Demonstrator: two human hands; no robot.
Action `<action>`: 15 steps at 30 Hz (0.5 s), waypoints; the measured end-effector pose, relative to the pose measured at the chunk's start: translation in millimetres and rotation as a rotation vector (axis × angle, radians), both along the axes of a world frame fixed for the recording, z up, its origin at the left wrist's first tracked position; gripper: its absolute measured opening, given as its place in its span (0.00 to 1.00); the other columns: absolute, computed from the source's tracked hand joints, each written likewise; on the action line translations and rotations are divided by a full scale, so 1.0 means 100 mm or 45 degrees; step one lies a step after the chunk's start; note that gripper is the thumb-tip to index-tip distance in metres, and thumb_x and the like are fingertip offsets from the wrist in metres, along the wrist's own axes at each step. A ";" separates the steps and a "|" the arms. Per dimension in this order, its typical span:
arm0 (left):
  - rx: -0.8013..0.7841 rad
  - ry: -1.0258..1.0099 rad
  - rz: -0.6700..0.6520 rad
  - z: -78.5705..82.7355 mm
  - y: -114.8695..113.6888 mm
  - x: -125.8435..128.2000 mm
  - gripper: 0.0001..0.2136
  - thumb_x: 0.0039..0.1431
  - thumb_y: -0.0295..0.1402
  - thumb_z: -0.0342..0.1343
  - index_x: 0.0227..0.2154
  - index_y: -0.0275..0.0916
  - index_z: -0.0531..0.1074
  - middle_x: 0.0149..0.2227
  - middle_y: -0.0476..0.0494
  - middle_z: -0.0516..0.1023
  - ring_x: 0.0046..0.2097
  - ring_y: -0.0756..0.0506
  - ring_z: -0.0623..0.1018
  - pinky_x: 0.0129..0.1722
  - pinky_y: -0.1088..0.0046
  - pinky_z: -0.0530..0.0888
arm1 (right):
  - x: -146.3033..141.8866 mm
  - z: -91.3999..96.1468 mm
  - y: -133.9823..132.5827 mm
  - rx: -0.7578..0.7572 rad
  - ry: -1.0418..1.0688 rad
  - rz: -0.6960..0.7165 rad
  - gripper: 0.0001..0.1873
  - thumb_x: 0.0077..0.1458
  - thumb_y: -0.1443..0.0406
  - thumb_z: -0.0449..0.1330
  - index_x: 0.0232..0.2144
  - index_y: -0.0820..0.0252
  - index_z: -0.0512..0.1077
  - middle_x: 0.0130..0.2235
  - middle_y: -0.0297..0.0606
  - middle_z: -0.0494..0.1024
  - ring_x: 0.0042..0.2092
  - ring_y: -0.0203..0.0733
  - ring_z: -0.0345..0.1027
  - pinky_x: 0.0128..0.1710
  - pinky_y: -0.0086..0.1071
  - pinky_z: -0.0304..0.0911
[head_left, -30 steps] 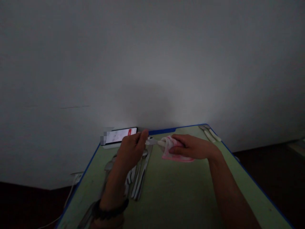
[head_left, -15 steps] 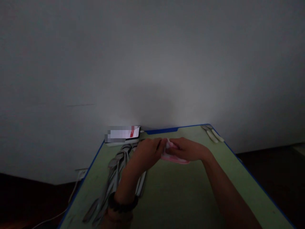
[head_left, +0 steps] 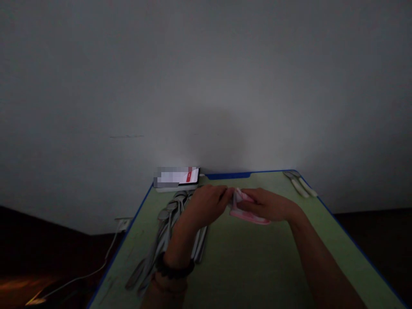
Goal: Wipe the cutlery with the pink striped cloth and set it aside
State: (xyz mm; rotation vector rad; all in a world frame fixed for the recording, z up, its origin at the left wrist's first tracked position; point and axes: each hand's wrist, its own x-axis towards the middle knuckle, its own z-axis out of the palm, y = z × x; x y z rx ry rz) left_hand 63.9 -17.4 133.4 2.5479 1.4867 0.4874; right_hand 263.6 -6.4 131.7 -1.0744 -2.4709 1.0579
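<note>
Right hand [head_left: 265, 205] is closed around a soft, folded pink-and-white cloth [head_left: 249, 218], long axis roughly left-right, its hem hanging below the fingers. Left hand [head_left: 207, 206], fingers curled, meets the cloth's left end, so right is the nearer; can't tell what left grips, knuckles block it. Further out on the matte pale-green tabletop [head_left: 257, 262]: smooth, round-bowled metal spoons [head_left: 163, 214] beside the left forearm, slim pale-handled utensils [head_left: 300, 188] at the far right corner.
</note>
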 end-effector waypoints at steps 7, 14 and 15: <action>-0.132 -0.215 0.056 0.05 0.01 -0.10 0.21 0.65 0.41 0.39 0.22 0.37 0.69 0.18 0.50 0.69 0.21 0.52 0.67 0.22 0.77 0.58 | 0.18 0.10 -0.02 -0.094 -0.030 0.012 0.16 0.56 0.54 0.51 0.37 0.61 0.67 0.30 0.35 0.70 0.29 0.35 0.59 0.30 0.28 0.56; -0.225 -0.804 0.061 0.07 0.01 -0.15 0.12 0.61 0.40 0.47 0.34 0.37 0.68 0.26 0.50 0.72 0.24 0.53 0.71 0.22 0.80 0.66 | 0.23 0.12 -0.02 -0.233 0.138 -0.052 0.16 0.55 0.55 0.54 0.37 0.61 0.67 0.30 0.33 0.67 0.29 0.33 0.57 0.26 0.26 0.54; -0.253 -0.946 0.024 0.08 0.00 -0.18 0.11 0.60 0.39 0.49 0.40 0.38 0.67 0.29 0.49 0.73 0.24 0.53 0.71 0.22 0.80 0.67 | 0.23 0.13 -0.02 -0.268 0.180 -0.054 0.16 0.55 0.54 0.54 0.37 0.61 0.66 0.29 0.32 0.66 0.28 0.32 0.56 0.25 0.26 0.53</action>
